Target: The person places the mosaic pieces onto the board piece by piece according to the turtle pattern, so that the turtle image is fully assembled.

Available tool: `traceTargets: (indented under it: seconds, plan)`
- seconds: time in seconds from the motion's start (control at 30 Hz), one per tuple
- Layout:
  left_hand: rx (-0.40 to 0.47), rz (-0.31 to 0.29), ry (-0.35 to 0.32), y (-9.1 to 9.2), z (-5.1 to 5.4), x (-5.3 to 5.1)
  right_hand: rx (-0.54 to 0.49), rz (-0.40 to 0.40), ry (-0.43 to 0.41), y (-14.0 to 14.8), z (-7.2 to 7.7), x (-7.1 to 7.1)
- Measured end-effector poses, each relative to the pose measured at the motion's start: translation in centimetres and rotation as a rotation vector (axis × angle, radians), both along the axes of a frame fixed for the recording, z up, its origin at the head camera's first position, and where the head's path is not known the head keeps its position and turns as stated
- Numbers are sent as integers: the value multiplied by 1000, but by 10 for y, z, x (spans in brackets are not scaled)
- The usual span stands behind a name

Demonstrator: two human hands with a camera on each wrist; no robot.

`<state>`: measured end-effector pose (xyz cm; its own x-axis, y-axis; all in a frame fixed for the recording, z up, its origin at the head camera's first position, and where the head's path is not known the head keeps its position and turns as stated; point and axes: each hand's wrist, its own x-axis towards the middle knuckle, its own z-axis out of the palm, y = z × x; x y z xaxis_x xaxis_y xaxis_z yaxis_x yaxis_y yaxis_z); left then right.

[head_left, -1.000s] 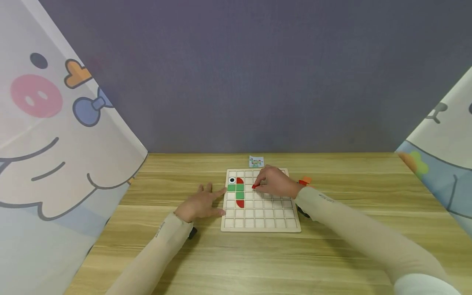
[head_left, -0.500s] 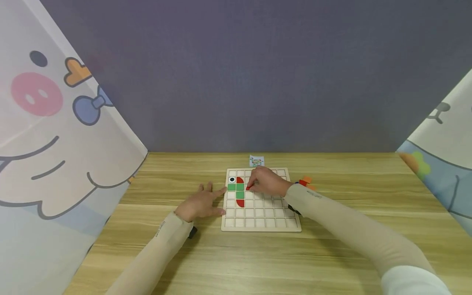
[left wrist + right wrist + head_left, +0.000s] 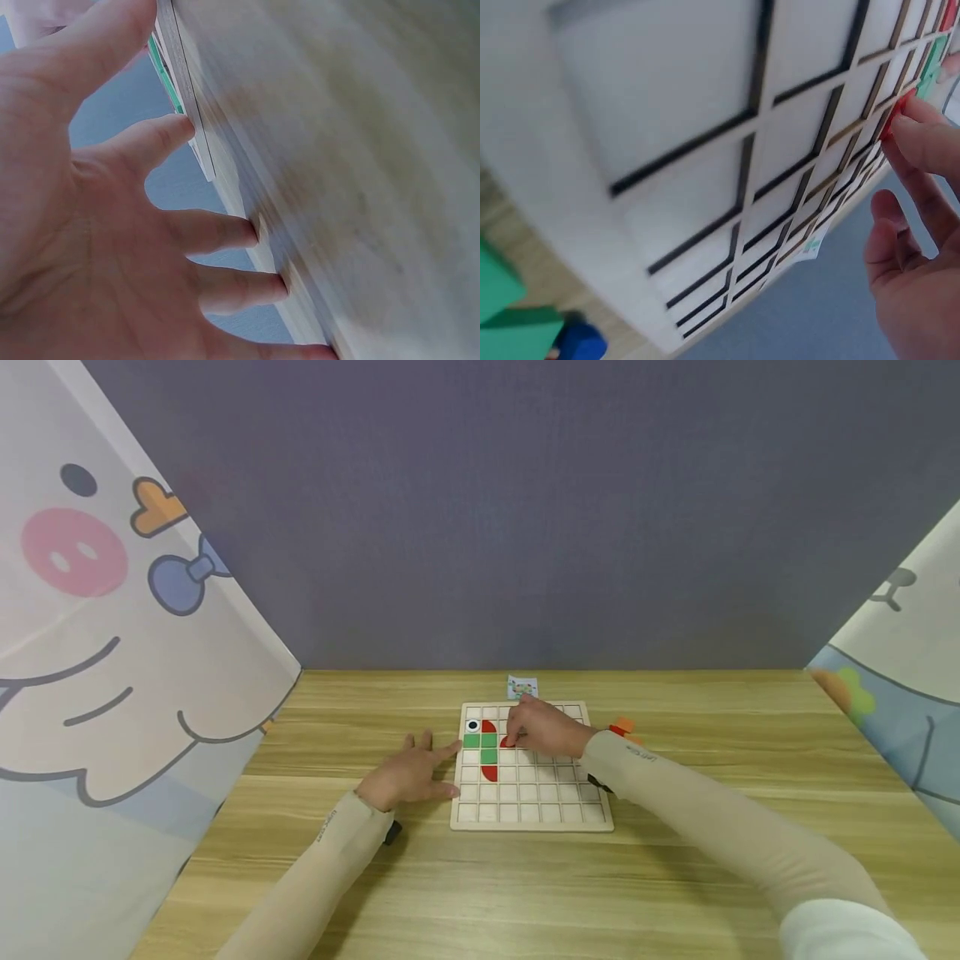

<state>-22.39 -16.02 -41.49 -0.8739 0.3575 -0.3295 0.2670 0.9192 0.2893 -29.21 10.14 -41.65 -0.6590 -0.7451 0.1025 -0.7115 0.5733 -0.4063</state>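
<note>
A pale wooden grid board (image 3: 531,827) lies on the table. My right hand (image 3: 546,729) is over its upper middle, thumb and fingers pinching a red rounded tile (image 3: 505,743) at a cell right of the green tiles (image 3: 489,757). In the right wrist view the red tile (image 3: 897,112) shows partly behind the fingertips. An eye tile (image 3: 472,725), a red quarter-circle tile (image 3: 489,726) and a lower red quarter-circle tile (image 3: 490,772) sit in cells on the left. My left hand (image 3: 408,777) is spread flat, with thumb and index finger touching the board's left edge.
A small picture card (image 3: 522,686) lies behind the board. Orange pieces (image 3: 625,725) sit by its right side, partly hidden by the right arm. Green pieces (image 3: 521,334) and a blue piece (image 3: 581,341) lie there too. A grey panel (image 3: 555,527) stands behind the table.
My right hand has moved left across the board with the red tile, which now shows flatter at a cell beside the green tiles. My left hand has stayed in place.
</note>
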Motion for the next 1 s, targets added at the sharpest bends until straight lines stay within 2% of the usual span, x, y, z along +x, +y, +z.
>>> traceTargets:
  seconds: [0.13, 0.27, 0.43, 0.53, 0.7, 0.83, 1.0]
  plan:
    - [1, -4, -1, 0, 1, 0, -50, 8, 31, 14, 6, -2]
    - [6, -7, -6, 0, 2, 0, -68, -40, 9, 33, 17, -1]
    - [25, -18, -11, -1, 3, 1, -52, -117, 3, 62, 24, 0]
    - [28, -22, -10, -1, 4, 2, -72, -184, -10, 84, 20, 0]
    - [28, -21, -10, -1, 5, 3, -125, -279, -20, 124, 2, 0]
    - [43, -25, -12, -1, 5, 4, -129, -335, -27, 151, -7, 4]
    - [52, -20, -15, 0, 5, 3, -111, -364, -59, 173, -9, 15]
